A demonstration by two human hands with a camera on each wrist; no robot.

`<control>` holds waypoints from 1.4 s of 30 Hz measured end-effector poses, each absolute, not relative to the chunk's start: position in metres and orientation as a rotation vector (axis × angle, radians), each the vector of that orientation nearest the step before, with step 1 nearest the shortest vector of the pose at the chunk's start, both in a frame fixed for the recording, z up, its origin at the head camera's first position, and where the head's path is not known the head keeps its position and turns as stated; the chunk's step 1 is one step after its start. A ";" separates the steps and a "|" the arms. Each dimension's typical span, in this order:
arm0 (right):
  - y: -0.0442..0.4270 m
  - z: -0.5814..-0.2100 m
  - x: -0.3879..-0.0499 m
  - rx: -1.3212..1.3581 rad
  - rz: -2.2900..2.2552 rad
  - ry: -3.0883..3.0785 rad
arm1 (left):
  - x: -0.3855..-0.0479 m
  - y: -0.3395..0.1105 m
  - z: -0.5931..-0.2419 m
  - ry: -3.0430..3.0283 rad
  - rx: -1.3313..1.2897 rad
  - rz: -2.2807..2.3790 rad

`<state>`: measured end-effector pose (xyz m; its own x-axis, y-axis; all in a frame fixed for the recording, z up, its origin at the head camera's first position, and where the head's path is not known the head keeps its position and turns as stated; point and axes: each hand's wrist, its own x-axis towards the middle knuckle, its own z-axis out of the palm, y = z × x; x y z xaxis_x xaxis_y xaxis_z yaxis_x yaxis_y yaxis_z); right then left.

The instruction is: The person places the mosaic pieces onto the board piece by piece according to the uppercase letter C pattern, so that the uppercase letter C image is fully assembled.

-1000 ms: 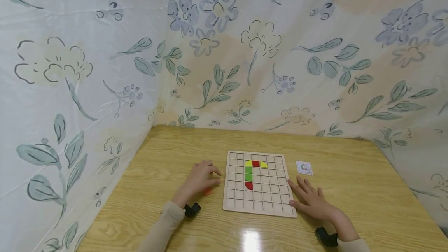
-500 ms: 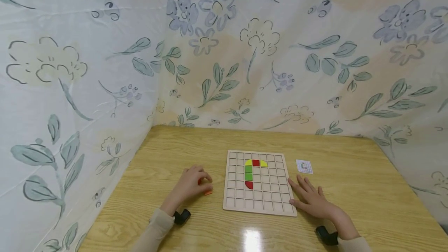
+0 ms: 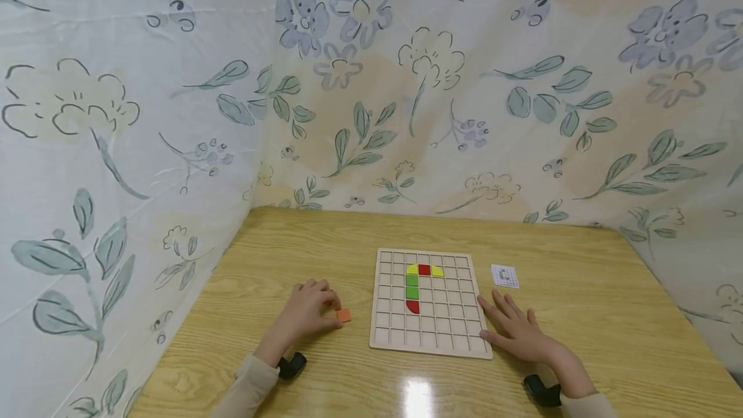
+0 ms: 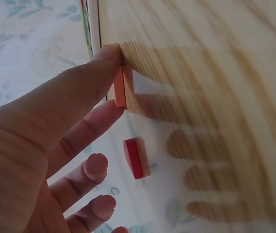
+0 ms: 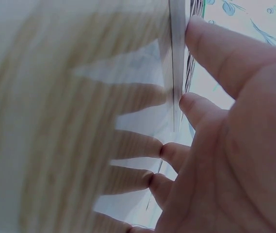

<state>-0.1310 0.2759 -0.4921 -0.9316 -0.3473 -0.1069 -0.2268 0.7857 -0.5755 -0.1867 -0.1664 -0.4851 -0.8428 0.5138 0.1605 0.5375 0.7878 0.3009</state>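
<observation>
My left hand (image 3: 304,312) is on the table left of the board, pinching a small orange square tile (image 4: 120,86) by its edges between thumb and index finger. Just past those fingertips in the left wrist view lies a red tile (image 4: 137,158), which the hand mostly hides from the head view. A wooden grid board (image 3: 444,326) bears yellow, red and green tiles in a hooked line across its upper left cells. With fingers spread, my right hand (image 3: 515,331) touches the board's right edge with thumb and index finger; its other fingertips meet the table in the right wrist view.
A small card (image 3: 505,277) with a printed grid and coloured pattern lies right of the board. Flower-patterned cloth (image 3: 360,121) hangs along the back and sides of the wooden table (image 3: 313,244).
My left hand has drawn back leftward from the board's edge, and the orange tile now shows fully at its fingertips. The right hand and the board's tiles stay as they were.
</observation>
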 end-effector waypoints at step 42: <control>0.280 -0.487 -0.139 -0.451 -0.835 2.762 | -0.194 -0.121 -0.473 -2.823 -0.979 -0.561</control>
